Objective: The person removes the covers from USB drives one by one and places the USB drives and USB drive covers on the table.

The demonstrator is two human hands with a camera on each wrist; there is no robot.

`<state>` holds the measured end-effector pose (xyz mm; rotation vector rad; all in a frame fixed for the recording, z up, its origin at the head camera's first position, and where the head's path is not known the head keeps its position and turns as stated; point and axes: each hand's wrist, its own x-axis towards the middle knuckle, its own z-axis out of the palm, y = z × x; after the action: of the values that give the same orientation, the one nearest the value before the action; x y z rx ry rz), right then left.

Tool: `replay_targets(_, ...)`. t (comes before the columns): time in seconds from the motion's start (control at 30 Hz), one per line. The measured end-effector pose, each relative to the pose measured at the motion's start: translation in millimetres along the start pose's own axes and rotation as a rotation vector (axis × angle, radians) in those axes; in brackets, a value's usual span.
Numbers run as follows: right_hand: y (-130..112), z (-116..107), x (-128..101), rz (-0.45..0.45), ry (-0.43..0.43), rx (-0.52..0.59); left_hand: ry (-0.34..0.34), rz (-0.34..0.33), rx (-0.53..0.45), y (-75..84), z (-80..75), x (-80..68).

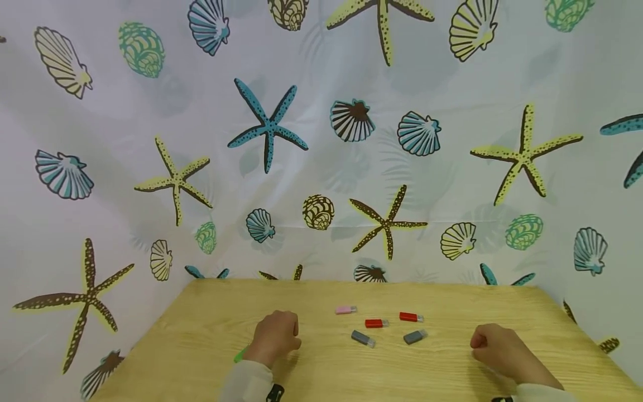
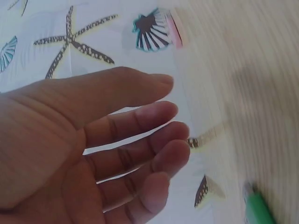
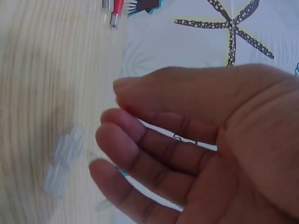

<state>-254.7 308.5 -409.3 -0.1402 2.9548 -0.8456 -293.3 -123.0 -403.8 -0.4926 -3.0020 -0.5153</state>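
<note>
Left hand: resting on the wooden table, fingers loosely curled, holding nothing; a green drive is lying just beside it.
Right hand: resting likewise, fingers loosely bent, empty.
Flash drives: pink, two red, two grey, lying between the hands.
Handling (judged): light, rigid, smooth; pinching the long sides is looking best.

1. Table: pale wood-grain surface, matt and smooth.
2. Backdrop: thin printed cloth or plastic sheet, softly creased, faint sheen.
3. Red sticks: glossy plastic bodies with bright metal ends.
4. Grey stick: matt plastic.
5. Green item: smooth plastic.
</note>
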Motion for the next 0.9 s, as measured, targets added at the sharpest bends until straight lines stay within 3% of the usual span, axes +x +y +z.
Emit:
replay_targets(0.2,-11,14,5,-0.065,0.026,0.035,0.049,0.114,-0.035,24.4,18.3,9.1)
replay_targets(0.43,-25,30,10,-0.093,0.027,0.026,0.080,0.175,0.025,49.7,37.5,25.8)
replay_targets(0.67,-34,38,10,-0.077,0.018,0.011,0.024,0.202,0.076,72.8,46.9,39.8)
replay_targets(0.9,-41,37,5,-0.064,-0.007,-0.016,0.003,0.249,0.209,96.3,55.3,48.9)
